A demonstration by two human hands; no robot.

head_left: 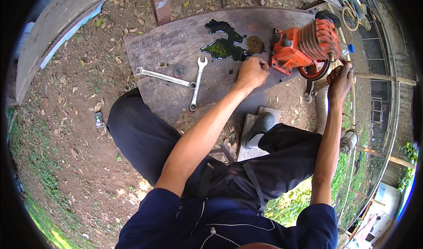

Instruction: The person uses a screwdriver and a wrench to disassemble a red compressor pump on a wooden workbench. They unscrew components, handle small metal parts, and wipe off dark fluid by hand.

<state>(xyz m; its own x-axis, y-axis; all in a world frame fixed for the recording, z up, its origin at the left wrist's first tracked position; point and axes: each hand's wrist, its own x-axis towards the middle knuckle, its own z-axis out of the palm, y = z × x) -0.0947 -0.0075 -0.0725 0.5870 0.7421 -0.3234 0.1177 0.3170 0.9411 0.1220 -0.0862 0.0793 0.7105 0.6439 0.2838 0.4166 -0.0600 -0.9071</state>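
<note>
An orange-red, finned compressor pump (293, 50) lies on its side at the right of the dark wooden tabletop (154, 50). Beside its flanged end is my left hand (253, 74), fingers curled; whatever they may pinch is hidden. My right hand (339, 79) is closed near the pump's red-rimmed pulley (315, 70), below a clear bottle with a blue cap (351, 48). What my right fingers grip does not show. One combination wrench (163, 76) lies with its ring end against a second combination wrench (198, 83).
Dark oil (224, 44) has pooled on the wood left of the pump. A small round disc (179, 70) lies by the wrenches. Another ring-ended tool (308, 97) shows under the pulley. Bamboo poles (383, 78) cross at the right; leaf-strewn soil (75, 130) surrounds the table.
</note>
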